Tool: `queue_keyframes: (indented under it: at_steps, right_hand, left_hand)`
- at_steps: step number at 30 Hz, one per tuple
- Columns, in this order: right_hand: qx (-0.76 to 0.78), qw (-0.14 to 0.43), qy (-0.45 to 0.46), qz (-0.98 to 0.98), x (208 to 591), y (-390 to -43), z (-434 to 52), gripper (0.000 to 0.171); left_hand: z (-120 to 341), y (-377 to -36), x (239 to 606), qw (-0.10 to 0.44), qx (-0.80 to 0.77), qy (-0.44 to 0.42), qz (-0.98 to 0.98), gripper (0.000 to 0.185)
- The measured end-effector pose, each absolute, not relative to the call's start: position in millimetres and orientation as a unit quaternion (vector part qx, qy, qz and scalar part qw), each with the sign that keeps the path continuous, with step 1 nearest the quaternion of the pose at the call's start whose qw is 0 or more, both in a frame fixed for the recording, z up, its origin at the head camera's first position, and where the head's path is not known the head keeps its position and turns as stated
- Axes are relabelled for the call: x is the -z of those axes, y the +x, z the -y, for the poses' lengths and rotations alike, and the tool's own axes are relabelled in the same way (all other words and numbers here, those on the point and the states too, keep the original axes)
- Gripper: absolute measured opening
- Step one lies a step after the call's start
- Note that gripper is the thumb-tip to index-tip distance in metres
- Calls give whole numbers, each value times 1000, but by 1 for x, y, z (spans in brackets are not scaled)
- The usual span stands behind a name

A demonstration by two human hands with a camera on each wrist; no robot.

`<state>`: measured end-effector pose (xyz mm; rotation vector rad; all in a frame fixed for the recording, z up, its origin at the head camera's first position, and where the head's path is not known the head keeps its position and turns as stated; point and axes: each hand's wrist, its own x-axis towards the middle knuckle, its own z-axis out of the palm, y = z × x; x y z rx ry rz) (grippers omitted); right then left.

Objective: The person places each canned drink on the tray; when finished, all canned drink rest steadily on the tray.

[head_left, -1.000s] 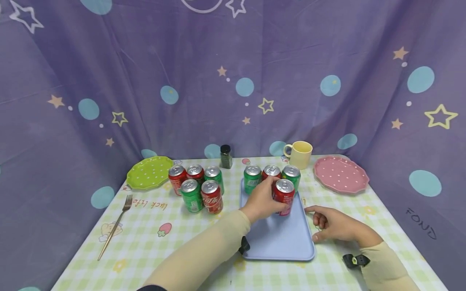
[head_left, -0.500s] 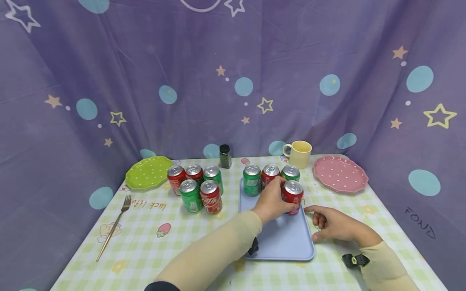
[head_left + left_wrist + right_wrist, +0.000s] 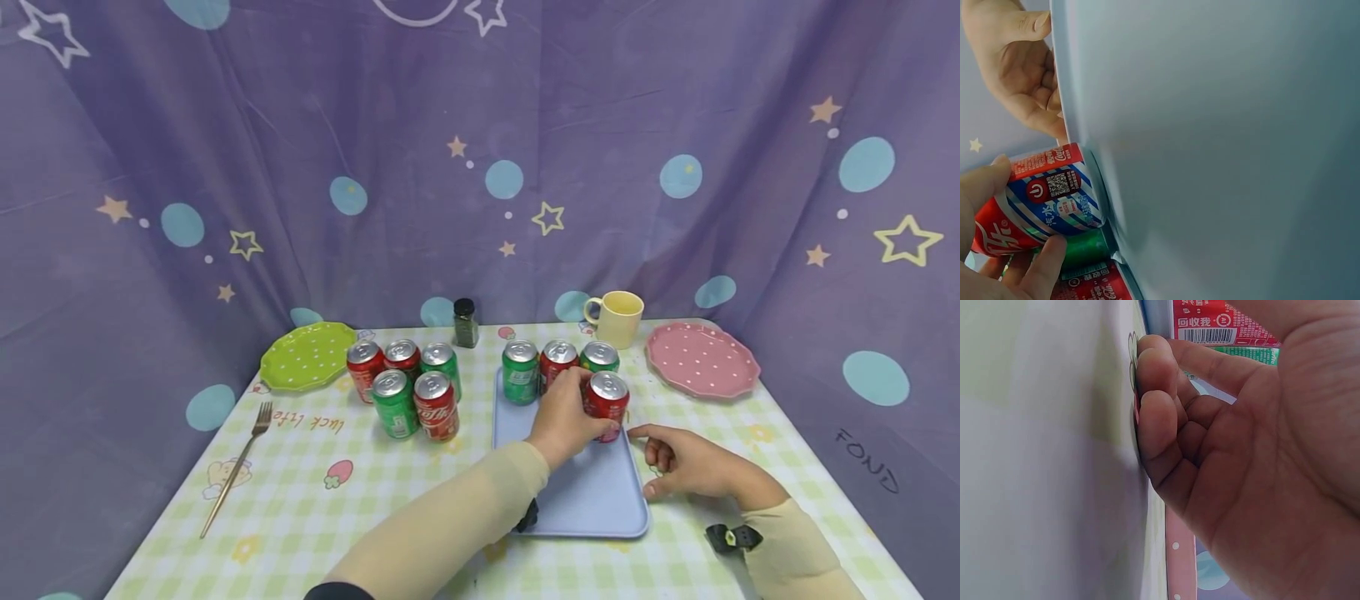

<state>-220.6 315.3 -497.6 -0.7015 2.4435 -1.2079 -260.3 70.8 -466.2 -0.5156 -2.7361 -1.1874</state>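
Observation:
My left hand (image 3: 564, 421) grips a red soda can (image 3: 609, 402) that stands upright on the right part of the light blue tray (image 3: 585, 504). Behind it on the tray is a back row: a green can (image 3: 520, 375), a red can (image 3: 558, 358) and another green can (image 3: 601, 357). In the left wrist view, thumb and fingers wrap the held can (image 3: 1044, 197), its base down at the tray surface. My right hand (image 3: 697, 465) lies beside the tray's right edge, index finger and thumb extended against the rim, the other fingers loosely bent.
Several red and green cans (image 3: 416, 400) stand grouped left of the tray. Around them are a green plate (image 3: 307, 357), a fork (image 3: 238, 471) and a spice jar (image 3: 465, 325). A yellow mug (image 3: 619, 321) and pink plate (image 3: 703, 360) sit at the back right.
My left hand has shifted the red can to the right, now in front of the right-hand green can. The back red can shows more. My right hand has stayed put.

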Motion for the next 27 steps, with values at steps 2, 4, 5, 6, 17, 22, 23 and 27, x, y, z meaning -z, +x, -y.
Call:
queue_keyframes:
  at_steps: [2, 4, 5, 6, 17, 22, 23, 27]
  right_hand:
    - [423, 162, -247, -857, 498, -221, -316, 84]
    - [424, 161, -249, -856, 497, -221, -315, 84]
    - [426, 160, -250, -855, 496, -221, -315, 84]
    - [427, 160, -252, -854, 496, -221, -315, 84]
    - [428, 161, -255, -852, 498, -222, -317, 84]
    - [418, 154, -256, -858, 501, -221, -317, 84]
    - [415, 154, -255, -860, 501, -221, -317, 84]
    - [412, 161, -244, -863, 500, -221, -316, 85]
  left_hand:
    - [-71, -260, 467, 61, 399, -171, 899, 77]
    - [-72, -261, 467, 66, 402, -173, 897, 78]
    - [-72, -261, 467, 68, 402, -174, 896, 78]
    - [-72, -261, 467, 70, 402, -175, 896, 77]
    - [-58, -254, 457, 28, 418, -190, 888, 84]
    - [-26, -244, 440, 25, 474, -232, 849, 74]
    - [-18, -242, 437, 29, 482, -243, 841, 71]
    - [21, -233, 423, 71, 486, -275, 826, 60]
